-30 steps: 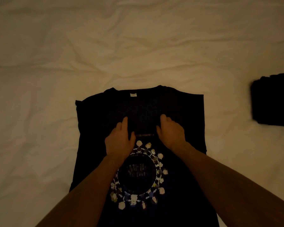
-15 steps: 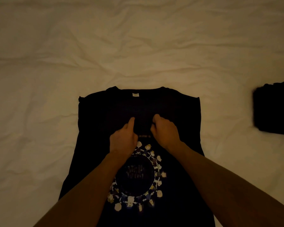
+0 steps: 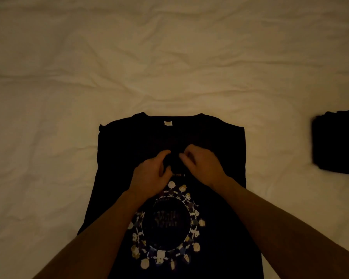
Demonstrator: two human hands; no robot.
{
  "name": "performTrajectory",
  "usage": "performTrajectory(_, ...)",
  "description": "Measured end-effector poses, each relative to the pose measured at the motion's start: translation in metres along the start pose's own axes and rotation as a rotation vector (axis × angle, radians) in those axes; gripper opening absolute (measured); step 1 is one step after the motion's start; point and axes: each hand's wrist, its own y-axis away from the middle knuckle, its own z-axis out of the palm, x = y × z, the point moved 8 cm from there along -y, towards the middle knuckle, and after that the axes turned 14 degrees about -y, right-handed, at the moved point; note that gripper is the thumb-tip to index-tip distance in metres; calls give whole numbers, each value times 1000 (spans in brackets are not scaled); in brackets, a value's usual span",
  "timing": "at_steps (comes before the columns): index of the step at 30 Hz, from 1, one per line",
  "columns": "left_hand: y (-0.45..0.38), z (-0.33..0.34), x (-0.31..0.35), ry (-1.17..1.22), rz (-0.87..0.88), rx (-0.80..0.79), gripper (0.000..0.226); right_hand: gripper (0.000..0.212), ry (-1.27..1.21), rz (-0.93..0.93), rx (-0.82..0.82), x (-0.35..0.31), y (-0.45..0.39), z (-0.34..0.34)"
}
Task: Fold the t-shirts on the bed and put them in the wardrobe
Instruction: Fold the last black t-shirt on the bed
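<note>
Leftward, the bed sheet (image 3: 48, 137) lies pale and wrinkled, bare from the frame's left edge up to the left side of the black t-shirt (image 3: 119, 158). That side runs down and outward toward the lower left, with a small bunched corner at its upper left shoulder. The shirt lies spread flat in the middle of the bed, collar away from the person, a small white label (image 3: 168, 123) just inside the neckline. Its sleeves appear tucked under, so both sides read as nearly straight edges.

On the chest, just above the round printed design (image 3: 166, 224), the left hand (image 3: 151, 174) rests with curled fingers, forefinger and thumb drawn in around a bit of dark cloth. The right hand (image 3: 203, 165) sits just beside it, fingers likewise curled and pinching the fabric, the two nearly touching. Both forearms cross the lower part of the shirt and cover some of the print's edge.

Past the shirt's right edge is another strip of bare sheet. Farther right, well apart from the spread shirt, a folded dark garment (image 3: 336, 141) lies at the frame's right edge, partly cut off. Beyond the collar the sheet stretches wide and unoccupied to the top.
</note>
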Motion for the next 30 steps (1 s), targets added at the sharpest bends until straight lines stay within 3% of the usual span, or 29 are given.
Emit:
performTrajectory(3, -23, -49, -20, 107, -112, 294, 38, 21, -34, 6, 224, 3, -23, -49)
performTrajectory(5, -50, -76, -37, 30, -158, 442, 34, 30, 111, 38, 330, 12, -44, -81)
performTrajectory(7, -84, -89, -52, -163, -201, 398, 39, 47, 317, 189, 298, 32, -66, -103)
performTrajectory(10, -125, -77, -78, -311, -297, 59, 47, 57, 329, 422, 50, 65, -84, -104)
performTrajectory(12, -139, -64, -89, -301, -325, -109, 51, 53, 247, 466, -59, 77, -88, -96)
performTrajectory(15, -146, -52, -92, -356, -276, -217, 53, 43, 280, 435, -88, 81, -92, -91)
performTrajectory(19, -147, -50, -92, -135, -201, -120, 37, 20, 217, 303, -73, 76, -97, -89)
performTrajectory(26, -157, -88, -66, -112, -102, 190, 37, 23, 169, 195, 137, 58, -102, -112)
performTrajectory(30, -166, -91, -61, -185, -57, 206, 40, 27, 258, 201, 135, 57, -106, -113)
